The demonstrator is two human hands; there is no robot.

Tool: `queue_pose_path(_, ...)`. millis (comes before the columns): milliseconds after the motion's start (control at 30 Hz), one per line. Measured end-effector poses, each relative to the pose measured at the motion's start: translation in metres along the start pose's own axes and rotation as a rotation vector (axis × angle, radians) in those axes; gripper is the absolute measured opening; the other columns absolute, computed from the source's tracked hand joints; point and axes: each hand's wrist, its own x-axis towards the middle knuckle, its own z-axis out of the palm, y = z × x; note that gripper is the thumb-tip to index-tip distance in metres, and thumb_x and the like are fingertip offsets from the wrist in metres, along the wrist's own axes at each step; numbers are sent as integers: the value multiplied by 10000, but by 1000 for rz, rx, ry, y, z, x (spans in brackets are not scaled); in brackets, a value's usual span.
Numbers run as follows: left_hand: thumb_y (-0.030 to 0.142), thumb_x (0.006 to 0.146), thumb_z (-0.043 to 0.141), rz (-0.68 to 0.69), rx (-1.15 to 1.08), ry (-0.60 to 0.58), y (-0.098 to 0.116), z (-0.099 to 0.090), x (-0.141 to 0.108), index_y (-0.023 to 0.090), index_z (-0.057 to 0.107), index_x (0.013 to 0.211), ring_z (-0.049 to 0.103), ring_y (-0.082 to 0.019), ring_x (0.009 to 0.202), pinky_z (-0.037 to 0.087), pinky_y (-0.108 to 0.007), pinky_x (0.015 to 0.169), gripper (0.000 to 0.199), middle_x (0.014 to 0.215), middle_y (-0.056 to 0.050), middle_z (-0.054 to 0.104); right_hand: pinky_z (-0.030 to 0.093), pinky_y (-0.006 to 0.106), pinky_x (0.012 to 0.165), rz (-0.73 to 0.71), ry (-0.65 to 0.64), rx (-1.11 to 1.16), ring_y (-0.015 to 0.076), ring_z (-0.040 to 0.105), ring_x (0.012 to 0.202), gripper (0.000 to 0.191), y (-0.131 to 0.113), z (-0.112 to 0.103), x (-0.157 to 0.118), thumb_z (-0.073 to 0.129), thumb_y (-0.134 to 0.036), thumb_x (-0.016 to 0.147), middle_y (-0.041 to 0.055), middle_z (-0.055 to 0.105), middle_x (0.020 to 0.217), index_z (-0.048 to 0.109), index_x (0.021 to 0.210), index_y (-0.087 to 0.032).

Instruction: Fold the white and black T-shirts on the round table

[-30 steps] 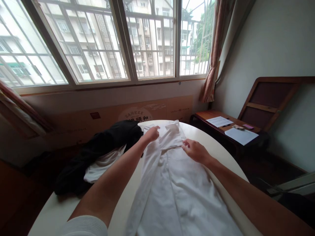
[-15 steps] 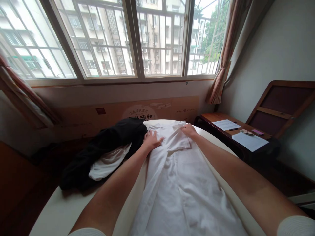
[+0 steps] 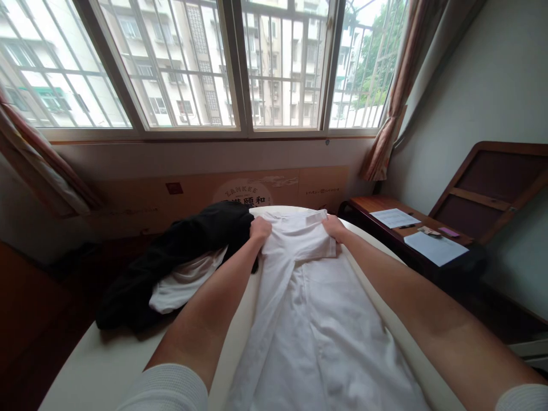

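A long white garment (image 3: 319, 319) lies lengthwise on the white rounded table (image 3: 72, 365), with a strip of its cloth folded across near the far end. My left hand (image 3: 260, 229) is closed on the left side of that far end. On the opposite side, my right hand (image 3: 334, 229) grips the corner, its fingers partly hidden by the cloth. Between the two hands the fabric looks stretched fairly flat. Close by my left hand is a heap of black clothing (image 3: 188, 240), with a white cloth (image 3: 188, 285) lying on it.
At the right stands a low wooden table (image 3: 374, 204) with papers (image 3: 435, 248), a pen and a small pink item. A brown framed panel (image 3: 483, 188) leans against the wall behind it. Beyond the table, a printed cardboard sheet (image 3: 197, 188) rests below the barred window.
My left hand, spread flat on the garment before, is now closed on its left edge. The folded far part looks smoother and more taut. My right hand keeps its grip, slightly shifted.
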Motion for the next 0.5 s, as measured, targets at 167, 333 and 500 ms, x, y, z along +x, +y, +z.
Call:
queue_pose_path(167,274,1068,399,-7,-28,88,-1,2,4,179,574,1300,723,-293,1113,538,-333,860,306,1248,-187,722,485,306,798,64,122,106,247,661,937,313,0,-2,-1,440,-366,983,116,750,1073,693,1040,-190)
queue_pose_path(333,217,1028,464,-15,8,84,-5,14,-5,39,486,1406,709,-322,1162,540,-352,926,418,1280,-283,684,502,306,729,104,11,237,248,663,822,267,3,-4,-15,691,-433,844,95,743,863,702,871,-167)
queue_pose_path(500,258,947,599,45,47,19,-10,9,-9,43,637,1291,700,-365,1178,555,-360,941,408,1230,-279,711,511,248,643,71,-114,424,185,663,726,229,2,-13,-30,708,-221,790,35,750,856,695,1012,-169)
